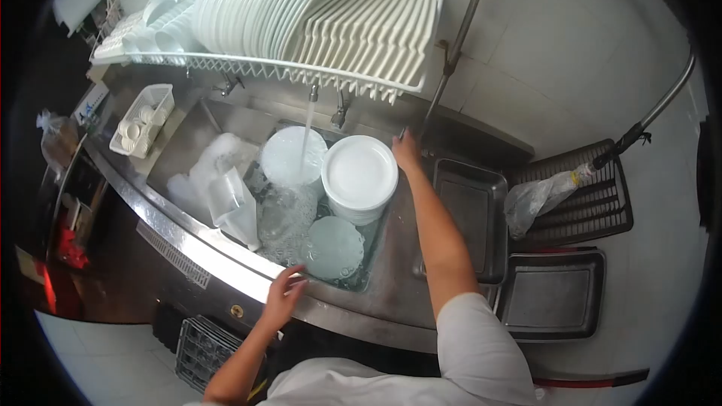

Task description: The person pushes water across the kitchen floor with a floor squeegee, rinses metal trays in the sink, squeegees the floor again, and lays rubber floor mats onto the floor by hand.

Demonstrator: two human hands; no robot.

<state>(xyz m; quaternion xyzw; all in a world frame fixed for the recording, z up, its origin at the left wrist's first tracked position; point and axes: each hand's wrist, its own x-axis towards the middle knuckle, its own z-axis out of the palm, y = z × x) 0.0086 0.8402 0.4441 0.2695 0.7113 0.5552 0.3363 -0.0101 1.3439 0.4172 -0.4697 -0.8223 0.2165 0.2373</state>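
Observation:
My left hand (284,293) is over the sink's front edge, fingers apart and holding nothing, close to a round plate (333,248) lying under water. My right hand (407,150) reaches to the back of the counter, right of a stack of white plates (360,173); its fingers are around a small dark thing, too small to name. Water from the tap (313,93) runs onto a white round dish (294,156) in the sink. A white rectangular container (232,207) leans in the foam at the left.
Above the sink hangs a rack (263,66) full of plates and bowls. A white basket (143,120) of small cups stands at the left. Metal trays (470,214) and a dark grate (575,192) lie at the right. A crate (214,349) is below.

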